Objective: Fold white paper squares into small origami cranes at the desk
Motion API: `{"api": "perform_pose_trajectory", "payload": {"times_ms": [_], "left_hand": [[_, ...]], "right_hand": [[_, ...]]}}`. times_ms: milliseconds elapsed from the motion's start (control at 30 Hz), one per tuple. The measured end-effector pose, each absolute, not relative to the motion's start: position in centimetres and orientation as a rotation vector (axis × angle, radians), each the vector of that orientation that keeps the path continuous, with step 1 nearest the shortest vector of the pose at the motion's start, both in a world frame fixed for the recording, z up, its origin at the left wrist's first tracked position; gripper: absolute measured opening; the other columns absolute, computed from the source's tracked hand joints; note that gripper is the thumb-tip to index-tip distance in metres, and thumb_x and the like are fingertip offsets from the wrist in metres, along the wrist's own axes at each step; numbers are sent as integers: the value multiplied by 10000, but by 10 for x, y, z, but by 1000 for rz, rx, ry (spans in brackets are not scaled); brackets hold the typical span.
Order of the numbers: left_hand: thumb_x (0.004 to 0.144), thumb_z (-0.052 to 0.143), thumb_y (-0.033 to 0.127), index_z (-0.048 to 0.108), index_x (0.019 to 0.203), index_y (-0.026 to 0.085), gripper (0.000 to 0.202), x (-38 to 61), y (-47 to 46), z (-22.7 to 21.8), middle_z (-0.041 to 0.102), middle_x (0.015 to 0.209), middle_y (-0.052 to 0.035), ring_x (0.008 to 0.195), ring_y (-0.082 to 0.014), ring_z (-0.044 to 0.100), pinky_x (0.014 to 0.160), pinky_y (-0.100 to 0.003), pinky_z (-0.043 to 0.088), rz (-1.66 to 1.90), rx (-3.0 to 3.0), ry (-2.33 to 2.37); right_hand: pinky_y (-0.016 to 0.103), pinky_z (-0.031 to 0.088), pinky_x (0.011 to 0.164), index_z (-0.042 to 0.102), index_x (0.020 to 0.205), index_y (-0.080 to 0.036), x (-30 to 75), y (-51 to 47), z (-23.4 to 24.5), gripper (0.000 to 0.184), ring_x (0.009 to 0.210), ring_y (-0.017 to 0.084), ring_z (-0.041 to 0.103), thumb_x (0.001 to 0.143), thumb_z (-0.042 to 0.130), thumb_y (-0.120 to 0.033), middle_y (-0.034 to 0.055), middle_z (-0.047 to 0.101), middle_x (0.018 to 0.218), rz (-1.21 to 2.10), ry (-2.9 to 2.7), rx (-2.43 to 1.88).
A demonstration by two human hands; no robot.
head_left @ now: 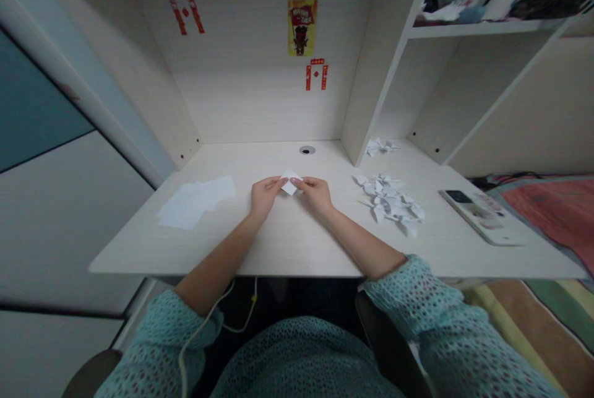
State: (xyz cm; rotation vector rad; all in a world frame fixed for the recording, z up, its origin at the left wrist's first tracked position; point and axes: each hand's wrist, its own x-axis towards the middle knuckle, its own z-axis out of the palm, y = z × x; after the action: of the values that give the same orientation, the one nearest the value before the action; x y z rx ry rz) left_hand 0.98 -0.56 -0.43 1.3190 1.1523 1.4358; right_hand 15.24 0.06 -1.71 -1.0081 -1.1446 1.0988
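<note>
Between my two hands is a small folded piece of white paper [291,184], pinched at its left and right sides above the middle of the desk. My left hand [266,194] is closed on its left edge, the thumb resting on top. On the opposite edge my right hand [316,192] is closed in the same way. White paper sheets [197,200] lie spread in an overlapping pile left of my hands. To the right is a heap of small folded paper pieces [390,200], with a few more folded papers [381,147] behind it.
The white desk [288,243] has a back panel and a side divider [390,45]. A phone [482,217] lies near the right end. A cable hole [307,150] is at the back. A white cable [204,324] hangs by my left forearm. Upper right, a shelf [487,28] holds bags.
</note>
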Motion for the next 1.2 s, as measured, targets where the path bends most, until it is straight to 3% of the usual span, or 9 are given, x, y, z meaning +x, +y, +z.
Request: {"api": "perform_pose_trajectory", "payload": {"times_ms": [333, 467, 633, 800, 1033, 1200], "left_hand": [[607, 741, 452, 705, 743, 127, 353, 14, -10, -6, 707, 740, -79, 655, -161, 632, 619, -251, 446, 1187, 1288, 1175], [628, 715, 477, 709, 734, 139, 354, 13, -9, -7, 697, 689, -68, 628, -149, 615, 525, -219, 365, 1165, 1355, 1249], [653, 699, 459, 718, 835, 131, 375, 10, -5, -9, 717, 822, -117, 713, -177, 649, 512, -214, 341, 1097, 1358, 1283], [709, 660, 432, 707, 838, 117, 344, 10, -6, -9, 717, 851, -136, 706, -178, 662, 493, -205, 327, 1092, 1346, 1263], [711, 665, 405, 707, 787, 122, 296, 17, -11, -4, 717, 733, -101, 641, -177, 649, 543, -236, 420, 1223, 1390, 1307], [692, 670, 412, 695, 754, 150, 270, 15, -9, -8, 720, 760, -66, 681, -181, 664, 610, -241, 460, 1309, 1478, 1324]], "right_hand": [[243, 257, 479, 534, 525, -163, 153, -2, -13, 380, 471, 85, 375, 620, 699, -492, -38, 473, 475, 1039, -1207, -1028], [245, 285, 490, 567, 537, -157, 158, 4, -17, 382, 488, 100, 409, 632, 683, -508, -21, 505, 495, 933, -1291, -1075], [251, 349, 540, 673, 631, -142, 166, 19, -29, 403, 539, 127, 487, 639, 658, -545, 14, 605, 570, 983, -1313, -1120], [253, 352, 558, 668, 594, -138, 169, 24, -32, 415, 540, 123, 490, 665, 632, -545, 22, 612, 573, 1032, -1304, -1091], [252, 371, 593, 664, 615, -151, 163, 18, -25, 382, 606, 143, 528, 729, 576, -505, 14, 627, 607, 758, -1323, -1192], [259, 383, 606, 681, 690, -175, 158, 10, -21, 358, 651, 159, 559, 786, 532, -486, 21, 659, 673, 584, -1390, -1203]]}}
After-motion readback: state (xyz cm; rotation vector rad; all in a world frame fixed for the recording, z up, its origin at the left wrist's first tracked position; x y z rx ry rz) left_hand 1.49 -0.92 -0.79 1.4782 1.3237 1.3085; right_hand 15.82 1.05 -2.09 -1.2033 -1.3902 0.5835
